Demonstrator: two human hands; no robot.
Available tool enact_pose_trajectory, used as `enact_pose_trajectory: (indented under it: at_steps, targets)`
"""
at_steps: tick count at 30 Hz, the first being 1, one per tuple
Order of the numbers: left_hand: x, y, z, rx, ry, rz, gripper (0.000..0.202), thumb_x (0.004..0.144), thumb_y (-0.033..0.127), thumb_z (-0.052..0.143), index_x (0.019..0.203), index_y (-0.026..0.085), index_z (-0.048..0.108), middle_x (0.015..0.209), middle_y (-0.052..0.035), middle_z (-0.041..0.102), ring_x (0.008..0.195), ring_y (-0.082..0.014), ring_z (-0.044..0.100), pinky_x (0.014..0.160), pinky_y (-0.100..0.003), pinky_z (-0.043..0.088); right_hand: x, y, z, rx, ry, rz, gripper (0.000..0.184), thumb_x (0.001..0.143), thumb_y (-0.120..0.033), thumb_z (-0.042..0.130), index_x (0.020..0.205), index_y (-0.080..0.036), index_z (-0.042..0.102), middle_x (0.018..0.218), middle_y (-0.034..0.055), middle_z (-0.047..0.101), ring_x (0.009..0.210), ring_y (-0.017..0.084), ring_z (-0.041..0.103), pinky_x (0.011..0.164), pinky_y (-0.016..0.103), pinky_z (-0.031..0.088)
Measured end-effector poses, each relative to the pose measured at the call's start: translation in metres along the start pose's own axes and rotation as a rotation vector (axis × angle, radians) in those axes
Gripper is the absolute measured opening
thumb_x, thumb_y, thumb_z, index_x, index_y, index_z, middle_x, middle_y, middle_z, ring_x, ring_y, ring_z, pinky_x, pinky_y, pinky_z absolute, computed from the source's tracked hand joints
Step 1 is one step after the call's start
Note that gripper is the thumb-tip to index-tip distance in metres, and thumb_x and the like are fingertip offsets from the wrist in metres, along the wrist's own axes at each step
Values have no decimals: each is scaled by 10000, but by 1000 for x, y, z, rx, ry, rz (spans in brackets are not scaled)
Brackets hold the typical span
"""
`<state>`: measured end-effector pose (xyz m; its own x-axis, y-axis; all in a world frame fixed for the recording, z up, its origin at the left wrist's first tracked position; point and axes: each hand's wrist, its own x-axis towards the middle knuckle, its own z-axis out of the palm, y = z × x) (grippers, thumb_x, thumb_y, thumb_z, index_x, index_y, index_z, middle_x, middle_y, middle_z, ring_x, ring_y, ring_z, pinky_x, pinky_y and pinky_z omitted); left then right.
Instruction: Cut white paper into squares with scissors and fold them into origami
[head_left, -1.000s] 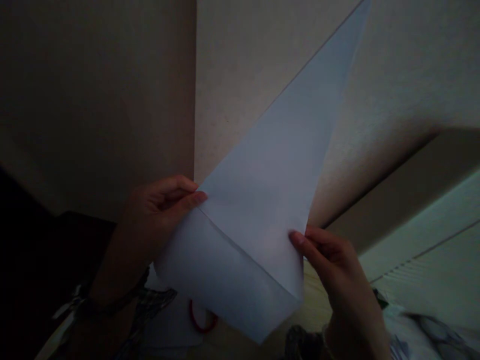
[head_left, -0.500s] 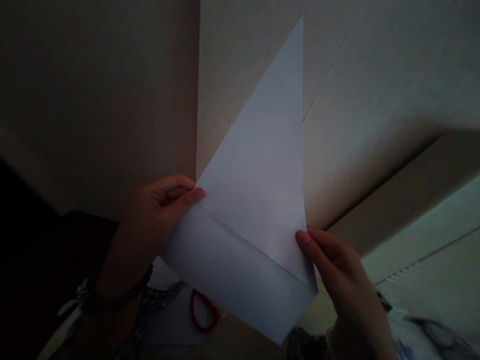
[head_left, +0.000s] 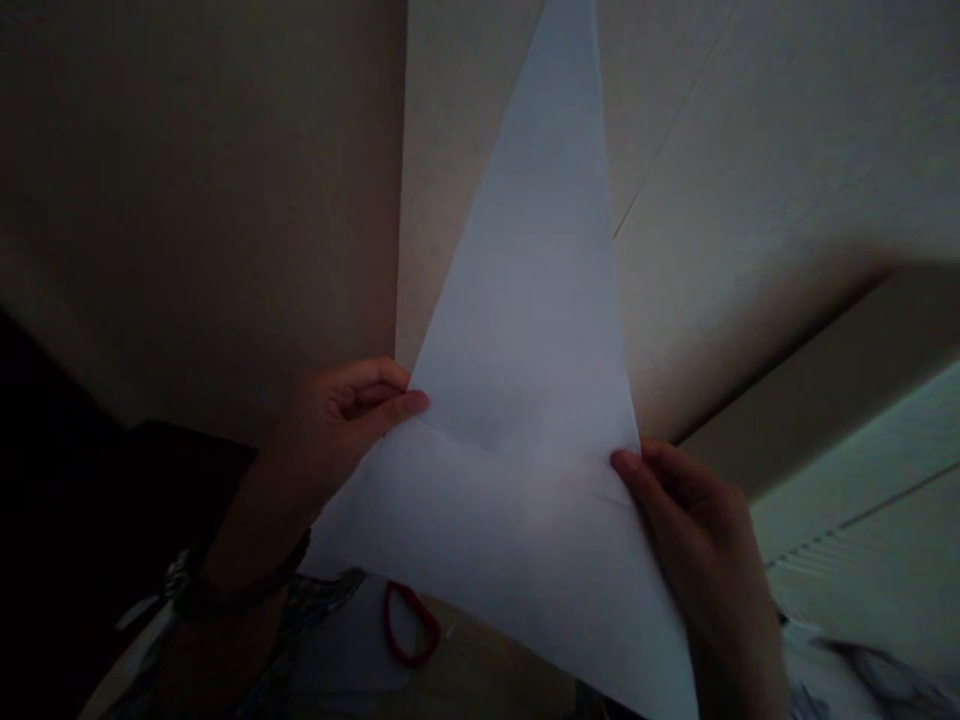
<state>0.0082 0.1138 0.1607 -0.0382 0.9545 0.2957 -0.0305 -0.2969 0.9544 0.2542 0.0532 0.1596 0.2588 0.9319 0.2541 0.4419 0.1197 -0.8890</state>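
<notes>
I hold a folded sheet of white paper point(head_left: 525, 400) up in front of me in dim light. It forms a tall triangle whose tip runs off the top of the picture, with a wider flap spreading below a fold line. My left hand point(head_left: 337, 420) pinches the paper's left corner at the fold, thumb on the front. On the right edge at the same height, my right hand point(head_left: 690, 530) pinches the sheet with fingers curled behind it.
A red loop, perhaps a scissors handle point(head_left: 409, 625), lies on a pale surface below the paper. Beige walls point(head_left: 195, 200) meet in a corner behind. A light wooden surface point(head_left: 877, 540) lies at the right. Dark furniture point(head_left: 60, 480) stands at the left.
The paper's tip has swung from upper right to straight up and out of view. The lower flap has opened out wider, and both hands kept their pinch on the edges.
</notes>
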Motion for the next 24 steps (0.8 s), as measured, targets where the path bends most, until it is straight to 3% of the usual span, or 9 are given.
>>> enact_pose_trajectory:
  at_steps: [3,6,9,12,15,18,21,24]
  targets:
    - [1,-5,-4,-25,-104,-40,52,615,167,712,608,192,667,536,55,678,468,-69,596,420,-112,416,0,-4,-3,-22,-3,-9,230,772,-417,642,714,-207,717,548,-14,598,505,141,513,414,219,358]
    - [1,-7,-9,-74,-239,-140,175,631,166,733,801,209,729,645,10,739,545,-131,680,452,-163,497,-1,-4,-6,-5,-32,-1,229,770,-415,651,706,-206,720,546,-16,597,480,126,498,405,214,353]
    - [-1,-6,-11,-123,-244,-207,248,643,162,738,884,216,741,641,-4,746,496,-142,671,406,-176,491,-3,-2,-7,70,-73,52,236,751,-440,677,722,-208,718,553,-8,617,474,137,529,398,220,368]
    - [-2,-3,-10,-145,-161,-212,218,630,157,744,840,219,751,625,-2,744,474,-140,665,393,-176,489,-6,-1,-8,163,-90,128,241,745,-450,692,814,-222,726,614,8,669,509,164,586,407,230,400]
    - [2,0,-9,-113,-151,-213,201,607,166,751,801,216,756,616,-10,741,462,-149,662,373,-182,481,-7,-3,-11,167,-35,152,218,765,-433,682,815,-227,732,599,5,667,468,149,569,376,227,375]
    - [6,4,-8,-43,-223,-139,135,583,138,728,699,204,753,559,-1,713,459,-133,647,391,-168,480,-5,0,-20,145,-20,161,208,773,-429,674,803,-232,735,564,-6,656,389,135,532,323,233,332]
    - [6,2,-9,33,-315,-43,75,570,130,704,533,196,711,466,22,653,396,-94,584,378,-142,452,-1,9,-30,118,-99,149,216,758,-432,684,796,-226,740,556,1,663,396,154,561,323,242,357]
    - [2,-2,-14,96,-379,-88,140,588,184,721,456,194,673,419,25,622,356,-93,547,348,-147,423,-1,16,-33,89,-190,147,218,736,-426,704,776,-215,740,525,5,651,382,154,551,318,235,348]
